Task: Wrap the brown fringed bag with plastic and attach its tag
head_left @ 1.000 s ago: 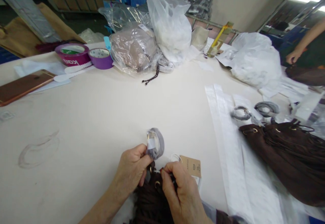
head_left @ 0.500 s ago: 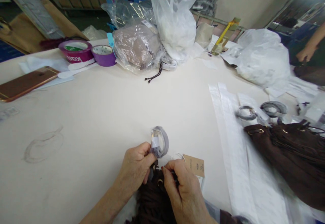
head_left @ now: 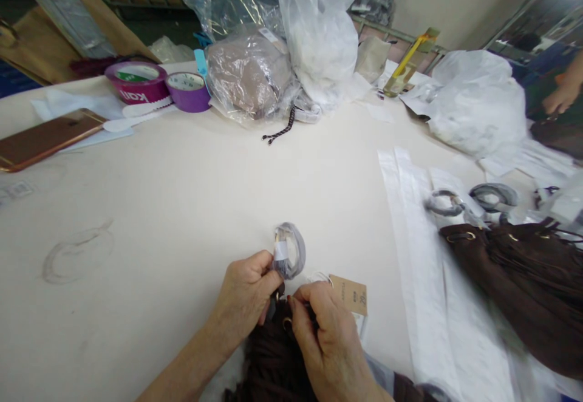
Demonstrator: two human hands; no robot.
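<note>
- Grip of the left hand (head_left: 248,286) is clamped, thumb against bent fingers, on the lower end of a wrapped coil (head_left: 299,251), whose ring stands up above the knuckles.
- Right hand (head_left: 325,335) has its thumb and forefinger pinched together on the mouth edge of a dark brown bag (head_left: 273,362); whether some small piece is caught there along with the cloth, I cannot tell.
- That bag lies at the near side of the counter (head_left: 204,189), below and between the two hands, its lower part cut off by the edge of the view. An eyelet (head_left: 286,324) shows just beside the right thumb.
- Between the hands, under the coil, sits a dark tab (head_left: 279,291); how it joins the bag is hidden.
- Just beyond the right hand lies a hangtag (head_left: 348,292), with a white string (head_left: 320,277) looping near the knuckles. Where the string ends is out of sight.
- Step in hand, as I judge it: fine fingertip work at the bag's mouth, the left side steadying while the right does the delicate part.
- What the next move seems to call for: a firm left hold, so the mouth does not slip, small precise right-hand motion, and the string kept free of snags.
- Off to the right, well apart, rests a second brown bag (head_left: 523,305).
</note>
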